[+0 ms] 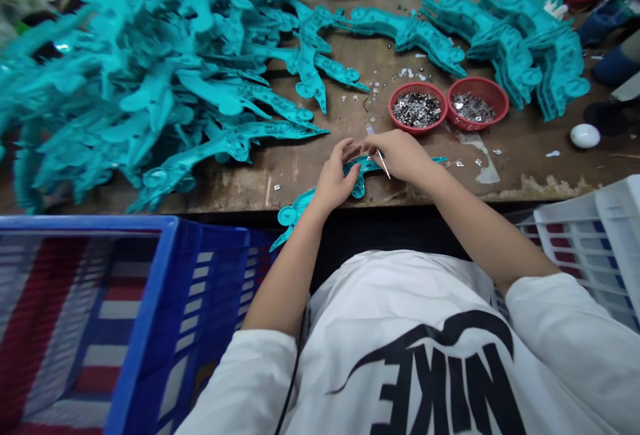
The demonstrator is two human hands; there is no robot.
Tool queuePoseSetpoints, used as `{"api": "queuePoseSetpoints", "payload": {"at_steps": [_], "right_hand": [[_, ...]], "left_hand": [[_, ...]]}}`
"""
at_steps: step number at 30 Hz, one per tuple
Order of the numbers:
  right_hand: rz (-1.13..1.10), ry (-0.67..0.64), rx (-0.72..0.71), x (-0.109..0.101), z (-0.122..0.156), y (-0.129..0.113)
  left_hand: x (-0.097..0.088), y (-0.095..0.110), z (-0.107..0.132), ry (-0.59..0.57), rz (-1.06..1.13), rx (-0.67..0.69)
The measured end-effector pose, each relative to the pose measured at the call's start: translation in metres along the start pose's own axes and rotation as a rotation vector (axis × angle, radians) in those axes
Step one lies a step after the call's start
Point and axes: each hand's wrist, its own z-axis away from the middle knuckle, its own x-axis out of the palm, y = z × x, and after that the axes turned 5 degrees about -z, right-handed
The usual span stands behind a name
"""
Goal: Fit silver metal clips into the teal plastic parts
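A long teal plastic part (300, 207) lies across the table's front edge, its left end sticking out past it. My left hand (334, 178) grips the part near its middle, thumb on the near side and fingers curled over the far side. Right beside it, my right hand (403, 155) is closed over the same part with a thin metal rod-like tool (384, 164) between its fingers. The tool's kind is hard to tell, and its upper end is mostly hidden by the fingers. Small metal pieces fill two red baskets (419, 129) just beyond my right hand.
A big heap of teal parts (165, 75) covers the left of the table. Stacked teal parts (505, 41) stand at back right. A white egg-shaped object (585, 135) lies at right. Blue crate (170, 255) and white crate (620, 221) flank my body.
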Motion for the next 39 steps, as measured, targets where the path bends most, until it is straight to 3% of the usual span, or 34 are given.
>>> {"api": "queuePoseSetpoints", "payload": {"at_steps": [6, 13, 19, 25, 28, 32, 35, 39], "right_hand": [[0.269, -0.127, 0.085, -0.003, 0.001, -0.030], [0.264, -0.128, 0.158, -0.001, 0.003, -0.047], [0.144, -0.099, 0.166, -0.002, 0.000, -0.042], [0.087, -0.014, 0.162, -0.020, -0.019, -0.020], [0.111, -0.064, 0.159, -0.026, -0.020, -0.015], [0.161, -0.168, 0.169, -0.022, -0.016, -0.018], [0.220, -0.144, 0.267, -0.017, -0.022, -0.026], [0.248, -0.162, 0.281, -0.018, -0.027, -0.034]], "left_hand": [[-0.001, 0.001, 0.001, 0.011, -0.093, -0.025], [-0.006, 0.015, -0.001, 0.038, -0.158, -0.025], [-0.015, 0.011, -0.003, 0.071, -0.165, -0.006], [-0.017, 0.008, -0.001, 0.057, -0.184, 0.008], [-0.016, 0.009, 0.000, 0.064, -0.208, 0.029], [-0.015, 0.013, -0.001, 0.098, -0.263, 0.065], [-0.017, 0.022, 0.002, 0.148, -0.336, 0.078], [-0.030, 0.036, 0.024, 0.188, -0.473, 0.068]]}}
